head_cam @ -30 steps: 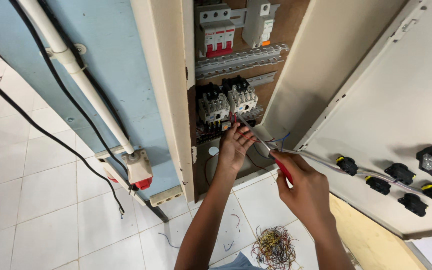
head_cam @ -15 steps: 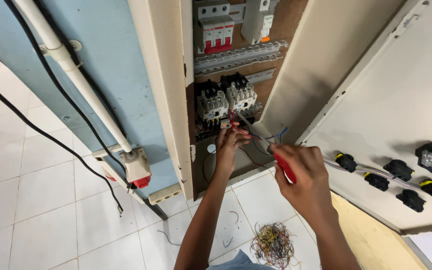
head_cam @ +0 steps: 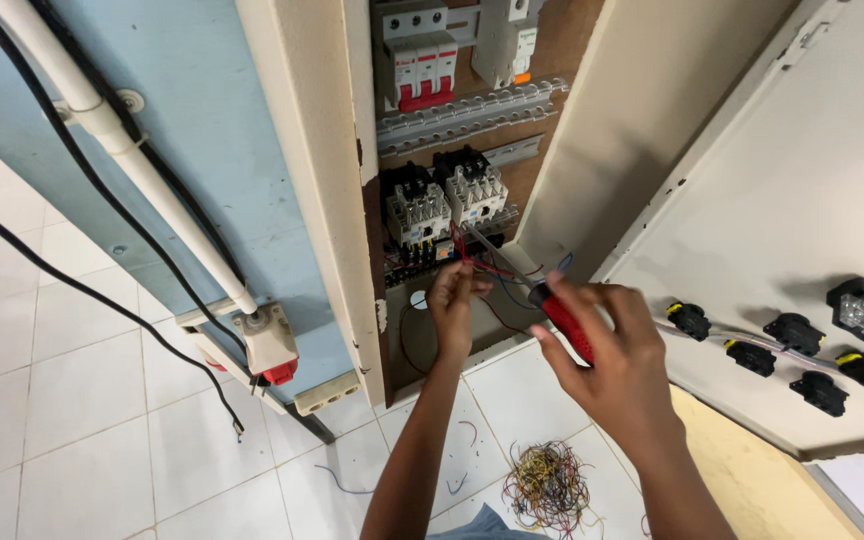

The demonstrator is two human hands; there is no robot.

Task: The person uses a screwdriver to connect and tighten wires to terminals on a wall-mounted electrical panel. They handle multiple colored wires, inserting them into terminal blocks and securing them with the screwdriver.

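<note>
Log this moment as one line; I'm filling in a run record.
left hand: pinching red wire under contactors | right hand: gripping red-handled screwdriver, tip toward contactors | cabinet door: open

Red-handled screwdriver with slim metal shaft (head_cam: pixel 537 300): tilted, tip up-left toward white contactor blocks with black tops (head_cam: pixel 442 200) inside open cabinet. Thin red wire (head_cam: pixel 464 252): runs down below contactors, beside screwdriver shaft.
</note>
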